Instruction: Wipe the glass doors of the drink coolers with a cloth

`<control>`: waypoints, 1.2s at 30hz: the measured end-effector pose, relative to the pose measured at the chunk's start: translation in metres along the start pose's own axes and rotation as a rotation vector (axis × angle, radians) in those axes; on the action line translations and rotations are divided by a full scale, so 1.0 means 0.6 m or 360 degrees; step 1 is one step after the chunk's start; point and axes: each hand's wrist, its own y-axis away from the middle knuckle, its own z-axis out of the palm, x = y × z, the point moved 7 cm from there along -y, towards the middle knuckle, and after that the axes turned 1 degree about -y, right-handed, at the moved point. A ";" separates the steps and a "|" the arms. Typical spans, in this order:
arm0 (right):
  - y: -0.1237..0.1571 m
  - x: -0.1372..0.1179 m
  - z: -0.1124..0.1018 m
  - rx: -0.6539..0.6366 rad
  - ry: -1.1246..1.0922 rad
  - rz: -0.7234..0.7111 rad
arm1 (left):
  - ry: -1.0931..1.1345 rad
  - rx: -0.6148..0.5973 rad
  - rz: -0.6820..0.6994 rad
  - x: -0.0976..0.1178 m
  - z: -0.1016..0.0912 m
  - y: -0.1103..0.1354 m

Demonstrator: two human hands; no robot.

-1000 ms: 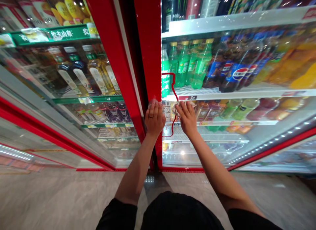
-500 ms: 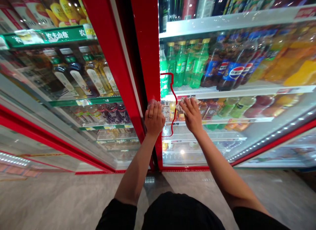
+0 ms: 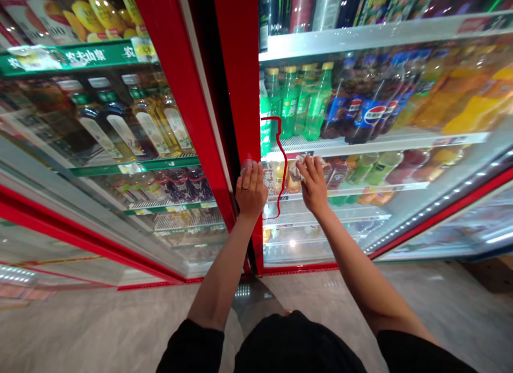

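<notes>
My left hand (image 3: 250, 188) lies flat against the red frame (image 3: 237, 95) of the right fridge door, fingers stretched upward, a ring on one finger. My right hand (image 3: 313, 183) presses a crumpled whitish cloth (image 3: 297, 167) against the glass door (image 3: 360, 212), fingers bent over it. A red bottle-shaped outline (image 3: 282, 164) is printed on the glass between the two hands. Behind the glass stand green bottles (image 3: 296, 103) and cola bottles (image 3: 371, 114) on a white shelf.
A second fridge (image 3: 120, 148) with tea bottles on green shelves stands to the left, behind a red-framed glass door. The floor (image 3: 100, 325) below is pale stone tile. Cans fill the top shelf (image 3: 360, 33) of the right fridge.
My right hand with the cloth has slid a little up and to the right on the glass. My left hand has stayed on the red frame.
</notes>
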 end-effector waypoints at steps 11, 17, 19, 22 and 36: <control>0.031 -0.010 0.033 -0.0208 0.0088 -0.0010 | 0.0010 -0.0051 0.0070 -0.001 0.001 0.000; 0.008 0.009 0.005 0.0030 0.0194 0.0180 | 0.0020 -0.0070 0.0089 -0.002 0.006 0.004; -0.010 0.001 0.007 0.0036 0.0191 0.0182 | 0.0016 -0.0051 0.0080 -0.002 0.005 0.004; -0.016 -0.003 0.014 -0.0056 0.0162 0.0098 | -0.0007 -0.0093 0.0048 -0.005 0.009 0.004; -0.016 0.035 -0.022 -0.0006 0.0069 0.0005 | -0.0101 0.0030 -0.0064 -0.007 0.003 0.002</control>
